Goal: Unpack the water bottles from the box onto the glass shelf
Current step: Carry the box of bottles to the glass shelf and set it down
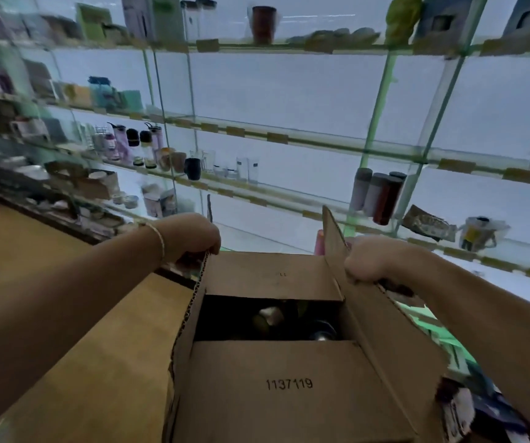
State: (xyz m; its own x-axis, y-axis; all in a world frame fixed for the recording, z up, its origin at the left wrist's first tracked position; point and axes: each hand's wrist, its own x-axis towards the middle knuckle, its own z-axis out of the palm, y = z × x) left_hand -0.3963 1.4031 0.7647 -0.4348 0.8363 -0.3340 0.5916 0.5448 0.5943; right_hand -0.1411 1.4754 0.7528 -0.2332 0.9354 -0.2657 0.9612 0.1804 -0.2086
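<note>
Okay, box [289, 407] sits low at centre, close to the person and in front of the glass shelf [321, 144] unit, which rises in several tiers behind it; what the box stands on cannot be told. Left hand [190, 235] has fingers curled over the far top edge of the left flap [190, 310], gripping it, knuckles up. Right hand [372, 260] is curled the same way round the top edge of the right flap [385, 334], which stands up and leans outward. Thin bracelet [158, 239] on the left wrist. Far flap [270, 273] and near flap [273, 362] are both folded inward and lie roughly flat; the near one carries the printed number 1137119. Between them a dark gap shows the inside of the box, where the bottles [270, 316] lie low down, only dim tops visible, count unclear. None of them is out of the box. Shelf tier directly behind the box looks bare glass with paper tags along its edge. To the right, one tier up, a cluster of tumblers [380, 196] stands together, leaning in the wide-angle view. Left side has a dark mug [192, 168] beside clear glasses, plus blurred drinkware further left. Brown surface [65, 314] fills the lower left under the left forearm.
</note>
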